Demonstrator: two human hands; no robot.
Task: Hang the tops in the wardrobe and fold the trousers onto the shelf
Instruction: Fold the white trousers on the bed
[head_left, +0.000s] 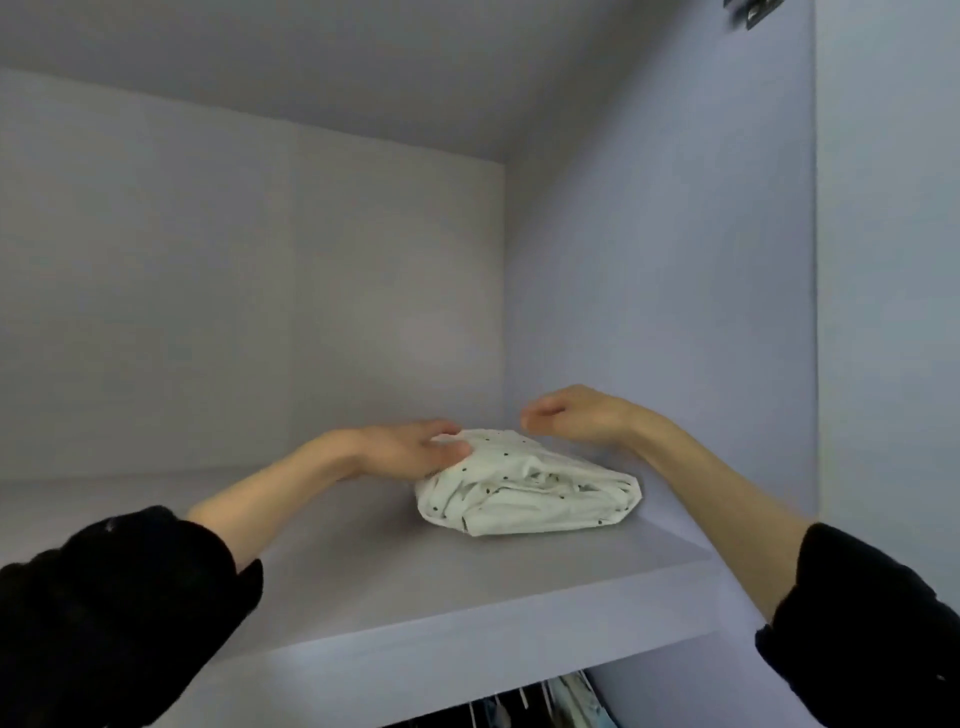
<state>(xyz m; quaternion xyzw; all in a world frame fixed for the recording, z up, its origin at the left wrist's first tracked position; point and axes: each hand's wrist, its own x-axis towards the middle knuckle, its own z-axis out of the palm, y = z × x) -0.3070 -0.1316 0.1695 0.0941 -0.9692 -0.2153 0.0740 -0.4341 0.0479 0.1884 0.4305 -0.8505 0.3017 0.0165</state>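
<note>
Nearest, two black sleeves (119, 613) fill the bottom corners, both cut off by the frame edge, with bare forearms reaching up and away from them. Under the front lip of the shelf (395, 587), a few hanging clothes (566, 701) show on thin hangers; only their tops are visible and they are too dark and cropped to tell apart.

Further in, the folded trousers (530, 493), white with small dark dots, lie on the shelf towards its right end, close to the wardrobe's side wall (660, 291). The left hand (410, 449) rests on the left upper edge of the bundle; its thumb and fingers (441, 431) press around a bit of cloth there, though the fingertips are partly hidden by the fabric, so how firm the grip is stays unclear. The right hand (576, 415) hovers just above the far right side of the trousers, its fingers loosely curled downward and holding nothing, apart from the cloth.

Behind both hands is the plain back wall (234, 270). At the top right corner a small dark fitting (753, 13) is cut off and hard to make out.
</note>
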